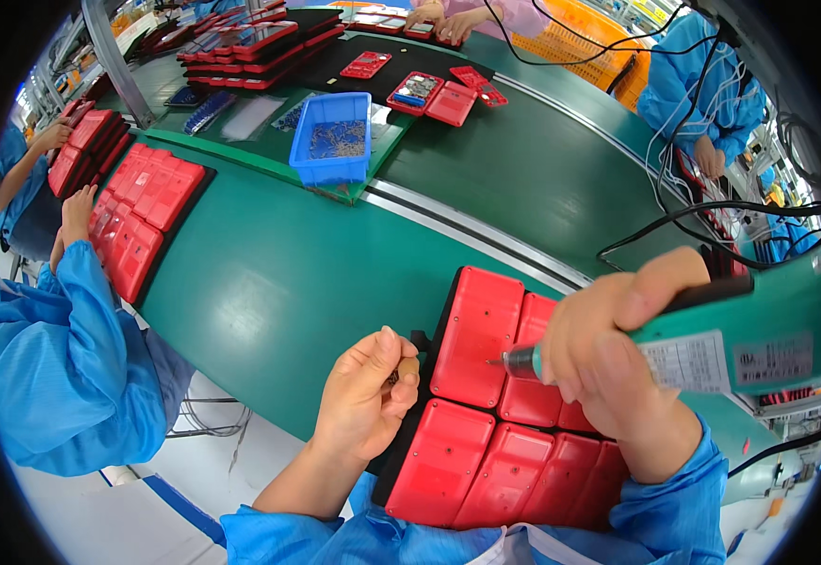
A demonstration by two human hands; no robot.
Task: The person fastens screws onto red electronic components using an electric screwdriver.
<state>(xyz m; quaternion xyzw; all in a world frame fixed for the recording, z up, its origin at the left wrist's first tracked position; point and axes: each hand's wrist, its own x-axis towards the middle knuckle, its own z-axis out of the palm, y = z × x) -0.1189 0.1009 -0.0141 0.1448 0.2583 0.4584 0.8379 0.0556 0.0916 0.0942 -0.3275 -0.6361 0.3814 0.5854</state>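
Observation:
My right hand (608, 348) is wrapped round a green electric screwdriver (702, 344) with a label on its side. The bit points left and meets or hovers just over one of the red plastic cases (476, 334); contact is hard to tell. Several such cases lie side by side in a black tray (408, 443) in front of me, with small screw holes in their faces. Left of the tray, my left hand (368, 391) is closed, palm up, round a little cluster of small brownish screws (391, 379), mostly hidden by the fingers.
A blue bin (330, 141) of loose screws stands on the green bench (269, 273). Beyond a metal rail lies a conveyor belt (523, 169) carrying open red cases (429, 99). At left, a co-worker in blue (71, 348) handles another tray of cases (146, 198). Black cables (712, 212) hang at right.

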